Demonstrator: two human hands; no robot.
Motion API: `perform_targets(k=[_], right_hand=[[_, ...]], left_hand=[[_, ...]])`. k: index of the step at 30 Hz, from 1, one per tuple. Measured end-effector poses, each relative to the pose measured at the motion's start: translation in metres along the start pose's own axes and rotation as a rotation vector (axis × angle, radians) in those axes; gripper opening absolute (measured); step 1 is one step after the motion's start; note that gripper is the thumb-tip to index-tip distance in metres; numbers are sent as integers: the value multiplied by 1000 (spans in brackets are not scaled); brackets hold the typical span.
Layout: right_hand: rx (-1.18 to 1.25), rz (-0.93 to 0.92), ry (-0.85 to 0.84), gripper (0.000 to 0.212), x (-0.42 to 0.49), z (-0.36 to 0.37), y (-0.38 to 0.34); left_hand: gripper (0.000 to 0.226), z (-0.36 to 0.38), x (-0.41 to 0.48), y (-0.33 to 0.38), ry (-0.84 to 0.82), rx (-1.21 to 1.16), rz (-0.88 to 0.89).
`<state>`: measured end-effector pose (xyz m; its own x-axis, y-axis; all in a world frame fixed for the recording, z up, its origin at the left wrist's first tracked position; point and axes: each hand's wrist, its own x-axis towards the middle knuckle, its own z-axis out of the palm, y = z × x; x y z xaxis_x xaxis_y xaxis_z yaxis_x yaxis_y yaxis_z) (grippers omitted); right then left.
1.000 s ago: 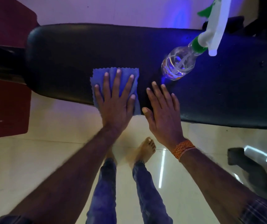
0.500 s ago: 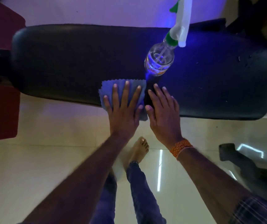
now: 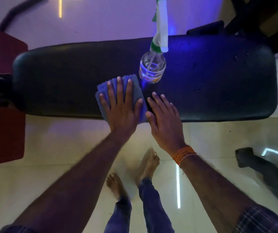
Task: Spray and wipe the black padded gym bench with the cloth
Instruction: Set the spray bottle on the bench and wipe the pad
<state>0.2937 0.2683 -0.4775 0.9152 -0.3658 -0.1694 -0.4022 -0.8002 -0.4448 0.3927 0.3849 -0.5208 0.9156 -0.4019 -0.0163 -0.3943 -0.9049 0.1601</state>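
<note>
Black padded gym bench (image 3: 59, 84), the counter here, runs across the upper middle of the view on a pale tiled floor (image 3: 50, 148), its left end by a dark red mat (image 3: 2, 105). Near the middle of its near edge lies a blue scallop-edged cloth (image 3: 135, 91), spread flat on the padding with one corner hanging just over the edge. The left hand (image 3: 123, 106) lies palm down on the cloth, its grip apart, fingers splayed and pressing flat rather than pinching the fabric. Just beside it to the right, the right hand (image 3: 165, 120) rests palm down on bare padding, fingers extended and loosely together, grip also apart and holding nothing; an orange thread band (image 3: 183, 153) circles that wrist. Beyond the two hands, close to the cloth's far right corner, a clear plastic spray bottle with a white and green trigger head (image 3: 152, 68) stands upright on the bench, lit blue. Small droplets (image 3: 235, 57) speckle the bench's right part. Two bare feet (image 3: 149, 163) show below on the floor.
</note>
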Motion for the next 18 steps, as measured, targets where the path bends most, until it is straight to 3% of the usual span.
perform_targets(k=[2, 7, 13, 18], right_hand=[[-5, -6, -14, 62, -1, 0, 2], [1, 19, -29, 60, 2, -4, 1], [-47, -7, 21, 53, 5, -3, 4], [-96, 3, 61, 47, 11, 1, 9]], left_hand=[[66, -1, 1, 6, -11, 12, -5], [66, -1, -20, -2, -25, 15, 191], [59, -1, 21, -4, 41, 38, 123], [59, -2, -4, -9, 3, 68, 255]])
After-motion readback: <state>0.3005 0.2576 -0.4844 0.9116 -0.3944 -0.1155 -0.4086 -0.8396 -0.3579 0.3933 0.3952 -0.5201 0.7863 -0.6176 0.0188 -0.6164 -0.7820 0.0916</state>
